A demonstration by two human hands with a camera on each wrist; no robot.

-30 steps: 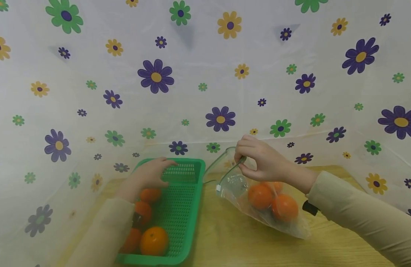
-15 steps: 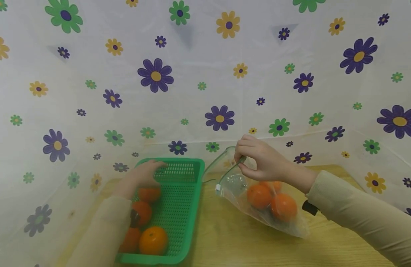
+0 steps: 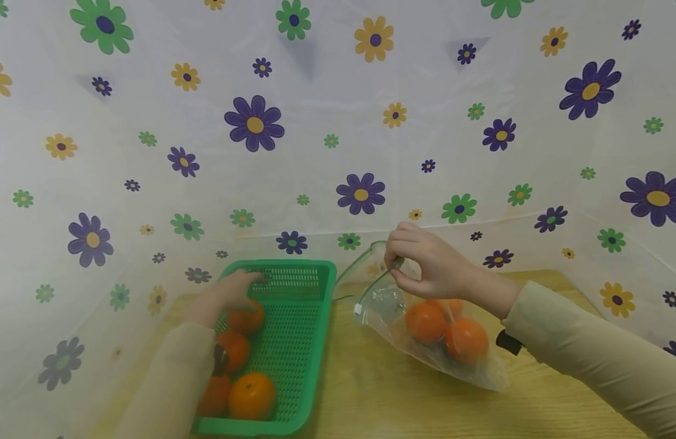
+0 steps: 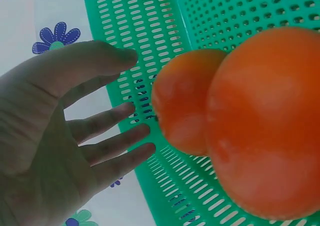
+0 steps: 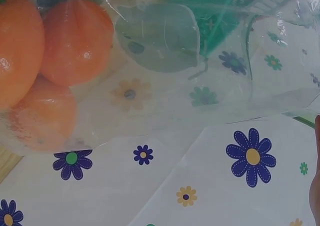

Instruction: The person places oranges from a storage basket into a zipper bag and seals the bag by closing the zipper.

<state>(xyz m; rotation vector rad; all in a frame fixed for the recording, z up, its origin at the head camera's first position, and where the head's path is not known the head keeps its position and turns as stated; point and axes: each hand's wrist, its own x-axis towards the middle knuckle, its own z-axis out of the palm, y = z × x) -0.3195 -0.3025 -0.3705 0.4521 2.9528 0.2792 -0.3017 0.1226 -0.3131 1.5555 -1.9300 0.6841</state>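
Observation:
My left hand (image 3: 224, 297) is over the far left part of a green plastic basket (image 3: 322, 347). Its fingers are spread and the thumb is out, close to the far orange (image 3: 247, 317). In the left wrist view, that hand (image 4: 60, 131) holds nothing, and a gap shows between its fingertips and the smaller orange (image 4: 182, 101). More oranges, such as a near one (image 3: 253, 396), lie in the basket. My right hand (image 3: 431, 262) pinches the zip edge of a clear zip bag (image 3: 389, 305), whose mouth gapes. Inside it sit oranges (image 3: 467, 340), also seen through film in the right wrist view.
Both basket and bag rest on a wooden table (image 3: 365, 396). A flower-patterned sheet (image 3: 316, 164) rises behind the table and at its sides. The bag's white slider (image 3: 358, 309) is at the left end of its zip.
My left hand has moved left and slightly down inside the basket, toward the far orange, which now shows more. The right hand and the bag have stayed in place.

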